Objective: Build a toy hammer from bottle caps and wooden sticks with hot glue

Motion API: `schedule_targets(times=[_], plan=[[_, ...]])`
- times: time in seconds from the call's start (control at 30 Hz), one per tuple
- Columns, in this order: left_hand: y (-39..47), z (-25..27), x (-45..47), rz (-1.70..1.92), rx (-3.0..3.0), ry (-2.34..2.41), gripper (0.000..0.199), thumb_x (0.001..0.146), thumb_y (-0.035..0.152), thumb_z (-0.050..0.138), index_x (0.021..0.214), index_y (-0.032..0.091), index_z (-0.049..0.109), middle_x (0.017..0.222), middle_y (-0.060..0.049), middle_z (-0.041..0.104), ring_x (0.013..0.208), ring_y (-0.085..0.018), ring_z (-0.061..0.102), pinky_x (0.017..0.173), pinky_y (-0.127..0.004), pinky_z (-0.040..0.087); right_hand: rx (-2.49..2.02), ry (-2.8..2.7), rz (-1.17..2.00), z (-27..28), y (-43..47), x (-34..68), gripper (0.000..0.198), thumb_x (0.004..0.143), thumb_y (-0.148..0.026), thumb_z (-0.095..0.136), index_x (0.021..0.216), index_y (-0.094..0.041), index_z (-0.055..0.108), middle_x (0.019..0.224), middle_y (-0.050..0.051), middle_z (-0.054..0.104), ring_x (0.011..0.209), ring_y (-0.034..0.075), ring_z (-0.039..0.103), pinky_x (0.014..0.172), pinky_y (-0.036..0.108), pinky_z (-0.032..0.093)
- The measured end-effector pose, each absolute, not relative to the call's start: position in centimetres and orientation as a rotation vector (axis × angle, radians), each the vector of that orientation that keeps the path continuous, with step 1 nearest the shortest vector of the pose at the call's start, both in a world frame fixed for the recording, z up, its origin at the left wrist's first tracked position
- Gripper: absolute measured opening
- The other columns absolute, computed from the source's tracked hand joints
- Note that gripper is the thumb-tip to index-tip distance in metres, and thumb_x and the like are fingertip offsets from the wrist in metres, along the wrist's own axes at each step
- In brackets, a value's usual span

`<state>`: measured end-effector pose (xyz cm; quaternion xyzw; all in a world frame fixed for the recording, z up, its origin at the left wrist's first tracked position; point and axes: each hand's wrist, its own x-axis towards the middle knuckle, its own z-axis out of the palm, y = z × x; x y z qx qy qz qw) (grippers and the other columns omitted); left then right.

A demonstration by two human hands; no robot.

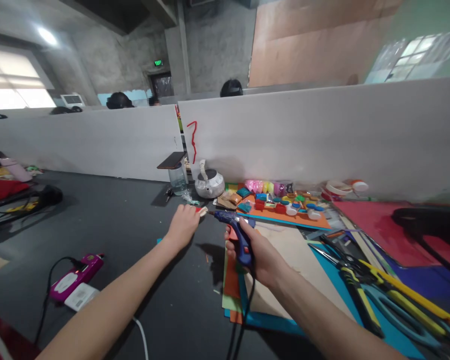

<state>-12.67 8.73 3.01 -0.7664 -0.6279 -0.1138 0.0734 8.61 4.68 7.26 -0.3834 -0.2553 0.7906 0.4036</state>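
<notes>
1. Fingers (230,245) of the right hand (264,252) wrap the handle of the blue glue gun (243,245), held above the bench (135,210) at the left edge of the paper stack (230,295); we cannot tell whether its trigger is squeezed.
2. The left hand (183,220), fingers closed, pinches a small pale piece (203,211) at the nozzle (211,212); whether the two touch, we cannot tell.
3. We judge burns the chief hazard: were the gun hot, a slip of either hand would bring the nozzle onto the left fingertips.
4. The black cord (250,295), hanging past the stack's left edge, could snag and jerk the gun aside.
5. Near the bench's far edge, the dark slab (171,160) overhangs the glass jar (177,180); a knock could tip it.
6. We count one glue gun, one pale piece, one slab, one jar, one grey pot (210,185) and one purple power strip (77,277); the overlapping tools (360,301) at right defy a sure count.
</notes>
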Motion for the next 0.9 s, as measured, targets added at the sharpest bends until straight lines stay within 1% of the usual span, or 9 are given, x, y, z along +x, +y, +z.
schedule_targets(times=[0.1, 0.17, 0.33, 0.43, 0.53, 0.63, 0.77, 0.83, 0.9], plan=[[7.2, 1.3, -12.2, -0.276, -2.347, -1.851, 0.023, 0.089, 0.008, 0.047, 0.094, 0.013, 0.068, 0.102, -0.018, 0.067, 0.104, -0.029, 0.059, 0.093, -0.043, 0.040, -1.010, -0.639, 2.009, 6.4, 7.4, 6.4, 0.041, 0.103, -0.039, 0.038, 0.077, -0.014, 0.057, 0.063, 0.001, 0.058, 0.050, 0.009, 0.053, 0.047, 0.019, 0.047], [6.6, 0.4, -12.3, -0.261, -2.347, -1.868, 0.024, 0.091, 0.009, 0.045, 0.099, 0.013, 0.067, 0.104, -0.017, 0.068, 0.102, -0.029, 0.060, 0.090, -0.041, 0.041, -1.075, -0.643, 2.022, 5.4, 8.9, 5.3, 0.040, 0.103, -0.040, 0.040, 0.079, -0.013, 0.057, 0.064, 0.000, 0.058, 0.050, 0.008, 0.052, 0.048, 0.020, 0.048], [5.9, -0.4, -12.6, -0.291, -2.319, -1.942, 0.023, 0.093, 0.014, 0.047, 0.109, 0.015, 0.063, 0.111, -0.014, 0.068, 0.103, -0.026, 0.062, 0.088, -0.037, 0.045, -1.216, -0.672, 2.058, 3.3, 11.0, 3.3, 0.029, 0.098, -0.040, 0.054, 0.105, -0.013, 0.061, 0.088, 0.002, 0.063, 0.065, 0.010, 0.059, 0.057, 0.024, 0.052], [5.7, -0.3, -12.2, -0.311, -2.307, -1.972, 0.021, 0.093, 0.018, 0.051, 0.109, 0.015, 0.063, 0.111, -0.014, 0.068, 0.105, -0.026, 0.063, 0.089, -0.036, 0.045, -1.290, -0.713, 2.054, 3.0, 11.5, 2.3, 0.030, 0.097, -0.039, 0.056, 0.112, -0.013, 0.060, 0.098, 0.005, 0.064, 0.075, 0.013, 0.063, 0.064, 0.028, 0.055], [5.7, 0.0, -11.6, -0.316, -2.295, -1.992, 0.018, 0.093, 0.022, 0.052, 0.104, 0.014, 0.065, 0.106, -0.014, 0.070, 0.104, -0.027, 0.064, 0.088, -0.036, 0.045, -1.360, -0.799, 2.033, 3.2, 11.7, 2.0, 0.032, 0.097, -0.039, 0.056, 0.116, -0.014, 0.059, 0.104, 0.006, 0.063, 0.082, 0.015, 0.064, 0.069, 0.031, 0.056], [5.7, 0.3, -11.3, -0.318, -2.289, -1.999, 0.017, 0.092, 0.024, 0.053, 0.099, 0.015, 0.066, 0.103, -0.013, 0.071, 0.102, -0.026, 0.065, 0.087, -0.035, 0.045, -1.403, -0.948, 2.009, 3.9, 11.5, 2.6, 0.032, 0.098, -0.041, 0.055, 0.114, -0.014, 0.059, 0.102, 0.006, 0.064, 0.080, 0.015, 0.064, 0.069, 0.031, 0.056], [5.3, 1.0, -11.8, -0.338, -2.299, -1.986, 0.016, 0.093, 0.024, 0.054, 0.099, 0.016, 0.067, 0.100, -0.011, 0.073, 0.100, -0.026, 0.066, 0.085, -0.035, 0.045, -1.439, -1.201, 1.859, 5.6, 10.5, 5.8, 0.026, 0.096, -0.038, 0.058, 0.096, -0.012, 0.062, 0.087, 0.004, 0.064, 0.071, 0.012, 0.061, 0.064, 0.026, 0.052], [4.7, 1.5, -11.9, -0.379, -2.298, -1.967, 0.021, 0.094, 0.023, 0.051, 0.105, 0.015, 0.066, 0.106, -0.013, 0.072, 0.104, -0.028, 0.064, 0.086, -0.039, 0.044, -1.419, -1.325, 1.728, 6.7, 9.8, 8.8, 0.019, 0.091, -0.032, 0.065, 0.086, -0.013, 0.064, 0.084, 0.005, 0.066, 0.074, 0.012, 0.061, 0.068, 0.024, 0.052], [4.0, 2.0, -11.6, -0.428, -2.318, -1.931, 0.025, 0.095, 0.025, 0.048, 0.111, 0.014, 0.064, 0.116, -0.015, 0.068, 0.110, -0.031, 0.060, 0.089, -0.043, 0.041, -1.370, -1.446, 1.621, 7.6, 8.9, 12.5, 0.014, 0.090, -0.028, 0.064, 0.087, -0.015, 0.066, 0.093, 0.006, 0.070, 0.083, 0.014, 0.065, 0.076, 0.025, 0.053]])
